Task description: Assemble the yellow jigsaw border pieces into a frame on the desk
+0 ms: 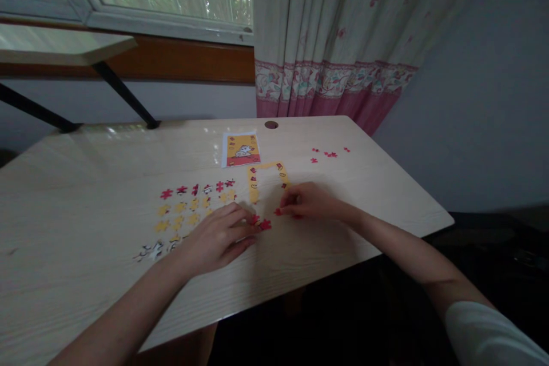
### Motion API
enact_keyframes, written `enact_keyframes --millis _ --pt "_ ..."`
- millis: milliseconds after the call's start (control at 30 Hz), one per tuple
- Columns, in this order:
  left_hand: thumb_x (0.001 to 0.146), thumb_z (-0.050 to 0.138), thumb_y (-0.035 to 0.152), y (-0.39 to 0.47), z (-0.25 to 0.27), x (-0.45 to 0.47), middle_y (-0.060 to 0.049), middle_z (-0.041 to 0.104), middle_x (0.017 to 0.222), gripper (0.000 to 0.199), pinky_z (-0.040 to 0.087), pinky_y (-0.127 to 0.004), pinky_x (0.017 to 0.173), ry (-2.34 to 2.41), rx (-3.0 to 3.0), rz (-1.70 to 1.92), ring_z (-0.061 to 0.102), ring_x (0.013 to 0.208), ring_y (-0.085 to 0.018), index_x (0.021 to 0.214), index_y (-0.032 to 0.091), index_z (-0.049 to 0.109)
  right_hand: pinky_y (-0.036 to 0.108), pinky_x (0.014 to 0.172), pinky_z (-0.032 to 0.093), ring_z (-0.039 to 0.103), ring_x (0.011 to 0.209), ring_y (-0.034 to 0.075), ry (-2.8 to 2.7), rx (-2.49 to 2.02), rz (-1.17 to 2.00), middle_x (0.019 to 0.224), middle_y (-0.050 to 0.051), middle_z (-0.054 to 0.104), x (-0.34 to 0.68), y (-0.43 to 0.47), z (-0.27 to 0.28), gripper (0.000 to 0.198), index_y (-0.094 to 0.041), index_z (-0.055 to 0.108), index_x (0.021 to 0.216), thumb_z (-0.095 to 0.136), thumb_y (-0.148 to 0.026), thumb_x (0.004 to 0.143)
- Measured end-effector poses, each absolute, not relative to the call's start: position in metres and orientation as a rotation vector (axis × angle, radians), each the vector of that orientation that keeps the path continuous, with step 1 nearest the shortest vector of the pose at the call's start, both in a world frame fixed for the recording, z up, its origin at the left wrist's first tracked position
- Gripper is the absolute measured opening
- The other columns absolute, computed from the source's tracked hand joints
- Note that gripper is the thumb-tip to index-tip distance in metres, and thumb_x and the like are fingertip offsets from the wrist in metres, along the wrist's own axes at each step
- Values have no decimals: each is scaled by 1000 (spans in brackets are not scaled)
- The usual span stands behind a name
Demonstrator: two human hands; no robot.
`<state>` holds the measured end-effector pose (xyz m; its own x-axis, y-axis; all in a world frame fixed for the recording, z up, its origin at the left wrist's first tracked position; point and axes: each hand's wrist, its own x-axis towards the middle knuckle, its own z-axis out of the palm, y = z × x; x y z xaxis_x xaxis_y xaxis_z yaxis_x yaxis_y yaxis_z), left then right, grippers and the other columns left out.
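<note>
My left hand (225,234) rests low over the table, its fingers drawn together on joined red puzzle pieces (266,224). Just to the right, my right hand (306,201) pinches another red puzzle piece (278,212) between thumb and fingertips, close to the tabletop. Beyond both hands lies a partly joined yellow puzzle border (254,186), with a top edge and two sides. Behind it is a small reference picture (242,150) of a white cartoon animal on yellow and red. My left hand and forearm cover part of the loose pieces beside them.
Rows of loose red and yellow puzzle pieces (180,206) lie left of the border, with white-and-black pieces (154,250) nearer me. Several red pieces (330,154) are scattered at the back right. A raised shelf (64,46) overhangs the back left; a curtain (330,80) hangs behind the table.
</note>
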<state>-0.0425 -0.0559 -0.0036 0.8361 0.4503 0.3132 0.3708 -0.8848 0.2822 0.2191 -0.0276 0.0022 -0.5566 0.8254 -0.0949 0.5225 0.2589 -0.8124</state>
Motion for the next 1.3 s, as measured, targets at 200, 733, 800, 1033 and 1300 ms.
enact_keyframes --millis 200,733,800,1033,1300 --pt "90 50 24 -57 -6 -43 -8 60 98 20 46 -34 77 659 2827 515 52 93 -21 103 21 65 20 57 40 57 62 9 -2279 -1190 1164 72 1 67 207 -42 0 11 -15 68 83 62 -23 78" --pt "90 48 23 -58 -6 -42 -8 61 92 21 46 -34 74 674 2817 498 52 88 -21 102 20 66 21 60 38 53 61 9 -2491 -1067 843 69 0 63 204 -40 2 7 -15 67 78 62 -19 78" --pt "90 49 22 -59 -6 -42 -7 61 93 20 46 -34 74 682 2807 490 52 89 -21 102 20 65 22 64 39 54 66 10 -2481 -1033 787 72 1 64 212 -35 3 8 -15 67 80 62 -21 80" --pt "89 50 22 -60 -5 -40 -8 62 100 22 47 -35 79 644 2806 553 53 94 -21 106 19 64 22 65 41 54 68 10 -2630 -946 871 74 1 62 255 -10 5 16 -16 66 83 67 -31 77" --pt "91 48 23 -61 -6 -39 -8 62 102 22 47 -36 78 650 2841 513 52 95 -22 105 20 65 22 63 41 51 68 10 -2710 -886 971 78 1 57 257 -11 1 19 -15 65 84 67 -32 77"
